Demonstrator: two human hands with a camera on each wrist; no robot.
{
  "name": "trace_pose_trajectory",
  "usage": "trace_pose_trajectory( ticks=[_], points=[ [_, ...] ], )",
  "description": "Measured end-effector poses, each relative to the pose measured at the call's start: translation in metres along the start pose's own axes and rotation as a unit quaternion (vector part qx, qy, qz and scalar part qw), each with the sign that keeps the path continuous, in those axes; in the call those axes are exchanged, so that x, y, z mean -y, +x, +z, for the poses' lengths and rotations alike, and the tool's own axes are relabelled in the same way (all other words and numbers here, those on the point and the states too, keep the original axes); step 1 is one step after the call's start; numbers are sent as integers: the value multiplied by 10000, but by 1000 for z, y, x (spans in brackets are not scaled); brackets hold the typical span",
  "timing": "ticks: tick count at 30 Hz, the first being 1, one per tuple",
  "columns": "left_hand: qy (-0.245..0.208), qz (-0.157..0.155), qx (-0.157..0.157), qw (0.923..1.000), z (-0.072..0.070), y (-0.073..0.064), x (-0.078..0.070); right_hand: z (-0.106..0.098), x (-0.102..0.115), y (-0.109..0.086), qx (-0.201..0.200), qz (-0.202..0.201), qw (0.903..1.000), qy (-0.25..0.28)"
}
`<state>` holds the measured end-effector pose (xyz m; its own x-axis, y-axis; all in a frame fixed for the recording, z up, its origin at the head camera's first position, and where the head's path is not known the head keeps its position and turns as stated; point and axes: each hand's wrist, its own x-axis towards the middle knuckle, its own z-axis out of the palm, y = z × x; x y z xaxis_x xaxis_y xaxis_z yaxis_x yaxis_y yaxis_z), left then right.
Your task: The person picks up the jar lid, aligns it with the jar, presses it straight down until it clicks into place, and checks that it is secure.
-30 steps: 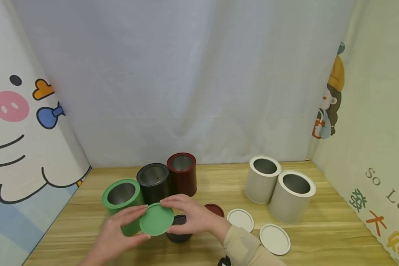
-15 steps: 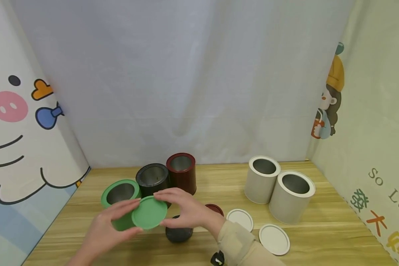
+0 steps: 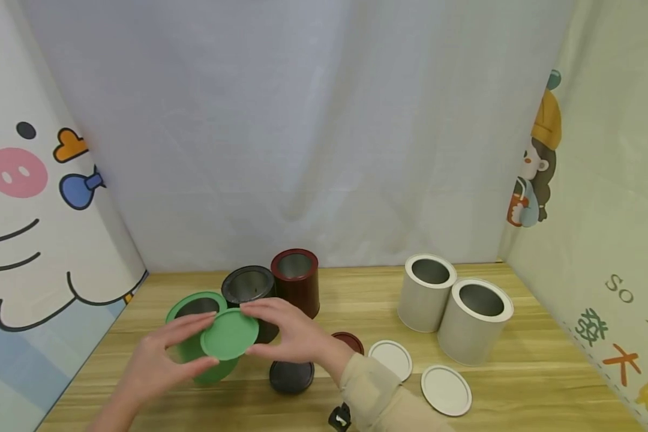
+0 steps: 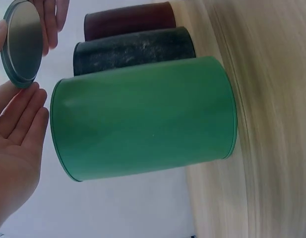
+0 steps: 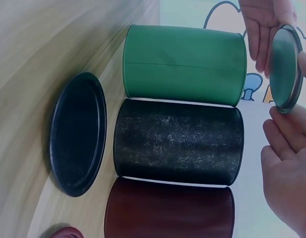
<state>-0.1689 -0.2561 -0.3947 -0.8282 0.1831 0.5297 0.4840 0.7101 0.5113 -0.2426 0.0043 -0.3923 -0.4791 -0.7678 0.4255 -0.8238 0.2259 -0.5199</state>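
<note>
Both hands hold a round green lid (image 3: 230, 334) between them by its edges, in front of the green can (image 3: 213, 372) in the head view. The left hand (image 3: 159, 354) has fingers and thumb at the lid's left side; the right hand (image 3: 291, 333) pinches its right side. In the left wrist view the lid's metallic underside (image 4: 25, 42) faces the table, higher than the top of the green can (image 4: 143, 119). The can's mouth is uncovered at the back, and the lid overlaps its near rim in the head view. Beside it stands an open black can (image 3: 248, 288).
A dark red can (image 3: 297, 285) stands beyond the black one. Two white cans (image 3: 426, 294) stand at the right, with two white lids (image 3: 446, 390) lying before them. A black lid (image 3: 291, 377) and a dark red lid (image 3: 350, 341) lie on the wooden table (image 3: 497, 390).
Both hands have carried the green lid left and up toward the green can, tipping it flatter. The cans and the other lids have stayed in place.
</note>
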Motion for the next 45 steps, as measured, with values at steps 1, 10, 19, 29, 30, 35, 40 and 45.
trace_pose_trajectory(
  ticks=[1,10,19,29,30,35,40,45],
  points=[
    [30,-46,16,10000,-1,0,1,0,0,1,9,35,10000,-11],
    [53,-352,329,9988,-13,7,10,7,2,15,-4,443,9989,-127],
    [-64,-627,486,9968,-21,12,23,18,5,26,-337,619,9952,-685],
    [-82,-695,407,9967,-26,11,35,26,8,35,-294,775,9928,-864],
    [-78,-694,421,9967,-26,11,36,26,8,35,-317,787,9924,-895],
    [-41,-540,363,9979,-29,11,43,30,8,39,-424,720,9910,-1042],
    [-85,-382,427,9983,-31,12,49,32,9,42,-432,716,9894,-1189],
    [-260,-438,642,9966,-34,13,54,33,10,46,-405,744,9867,-1386]
  ],
)
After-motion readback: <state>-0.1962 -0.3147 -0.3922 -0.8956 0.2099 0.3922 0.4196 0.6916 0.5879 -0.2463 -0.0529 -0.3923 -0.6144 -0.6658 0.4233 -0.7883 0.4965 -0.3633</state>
